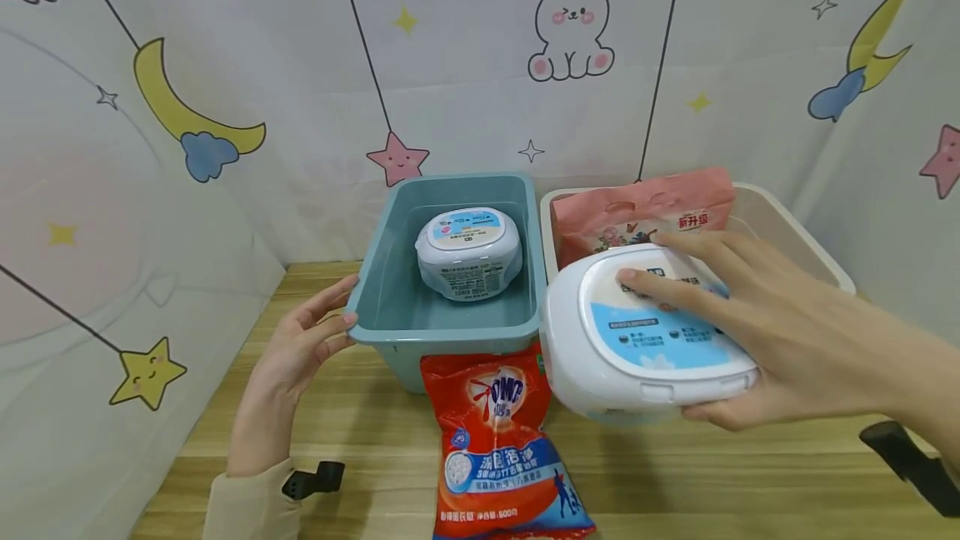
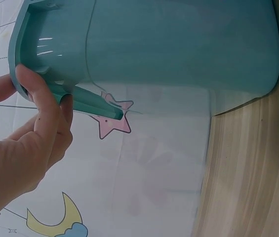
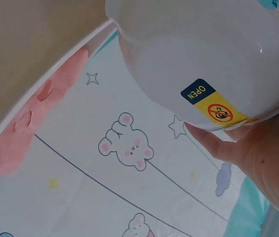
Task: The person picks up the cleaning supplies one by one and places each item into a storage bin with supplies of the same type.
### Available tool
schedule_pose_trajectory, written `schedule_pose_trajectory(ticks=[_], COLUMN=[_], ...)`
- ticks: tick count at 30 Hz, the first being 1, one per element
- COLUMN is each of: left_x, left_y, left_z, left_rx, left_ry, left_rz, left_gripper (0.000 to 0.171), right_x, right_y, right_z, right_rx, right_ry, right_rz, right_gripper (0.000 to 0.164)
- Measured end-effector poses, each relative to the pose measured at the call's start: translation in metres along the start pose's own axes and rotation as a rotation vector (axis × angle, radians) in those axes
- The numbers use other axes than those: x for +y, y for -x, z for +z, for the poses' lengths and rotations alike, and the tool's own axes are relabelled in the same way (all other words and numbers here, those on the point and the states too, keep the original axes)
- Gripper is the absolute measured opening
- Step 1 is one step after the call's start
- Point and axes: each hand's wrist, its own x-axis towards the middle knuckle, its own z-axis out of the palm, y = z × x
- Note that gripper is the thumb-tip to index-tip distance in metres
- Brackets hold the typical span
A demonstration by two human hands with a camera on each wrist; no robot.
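Note:
My right hand (image 1: 757, 315) grips a white plastic tub (image 1: 562, 348) with a blue and white lid label, held tilted in the air in front of the bins. In the right wrist view, an "OPEN" sticker (image 3: 198, 92) shows on the tub's side. On the left, my left hand (image 1: 303, 348) holds the rim of a teal plastic bin (image 1: 450, 333), its fingers curled at the edge in the left wrist view. A similar white tub (image 1: 468, 252) sits upright inside that bin. The right palm is hidden behind the held tub.
A red bag of OMO detergent (image 1: 495, 448) lies on the wooden table (image 1: 360, 448) before the teal bin. Beside that bin stands a cream bin (image 1: 810, 252) holding a pink package (image 1: 645, 211). A patterned curtain (image 1: 465, 48) hangs close behind.

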Motion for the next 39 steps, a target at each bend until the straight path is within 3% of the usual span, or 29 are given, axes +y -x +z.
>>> schedule_pose_trajectory(ticks=[12,39], left_x=[-0.001,0.000], left_y=[0.000,0.000], left_z=[-0.001,0.000], left_rx=[-0.002,0.009], left_ry=[-0.001,0.004], left_rz=[0.015,-0.013], left_gripper=[0.059,0.060], right_x=[0.001,0.006], right_y=[-0.021,-0.072], right_z=[-0.007,-0.015], right_rx=[0.023,-0.009], right_ry=[-0.025,-0.061], right_rz=[-0.058,-0.039], right_gripper=[0.099,0.101])
